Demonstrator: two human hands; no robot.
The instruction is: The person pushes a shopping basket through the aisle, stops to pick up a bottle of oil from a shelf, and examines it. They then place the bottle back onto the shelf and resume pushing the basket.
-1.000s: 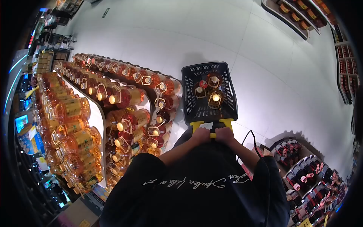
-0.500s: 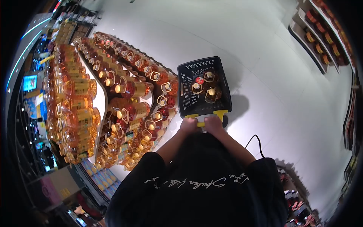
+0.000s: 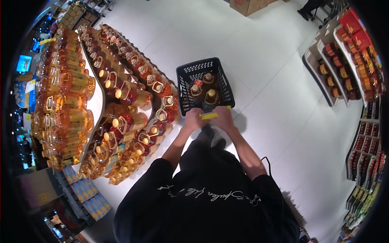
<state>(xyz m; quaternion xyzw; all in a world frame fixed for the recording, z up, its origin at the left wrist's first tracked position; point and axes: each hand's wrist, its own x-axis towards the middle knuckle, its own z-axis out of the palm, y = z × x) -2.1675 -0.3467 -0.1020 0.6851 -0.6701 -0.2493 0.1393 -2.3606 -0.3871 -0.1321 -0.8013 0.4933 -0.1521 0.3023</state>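
Both of my hands are wrapped round the yellow handle (image 3: 209, 116) of a black shopping basket (image 3: 226, 83) with perforated walls. My left hand (image 3: 194, 119) is closed on the handle's left part, and my right hand (image 3: 222, 117) grips its right part. Inside the basket stand three large bottles of dark liquid, one with a yellow cap (image 3: 211, 93), the others with pale caps. A round red label (image 3: 198, 82) shows by the left bottle. My fingertips are partly hidden on the far side of the handle.
A tiered display of oil bottles (image 3: 131, 97) rises close on the left. Shelves with red-lidded jars (image 3: 330, 69) stand at the right. Cardboard boxes (image 3: 247, 6) and a person's dark shoe (image 3: 303, 14) are at the top. Pale tiled floor (image 3: 267, 109) lies between.
The basket and my hands have shifted left in view, closer beside the oil display. More of the right shelves, the cardboard boxes and a person's leg have come into view. My grip stays the same.
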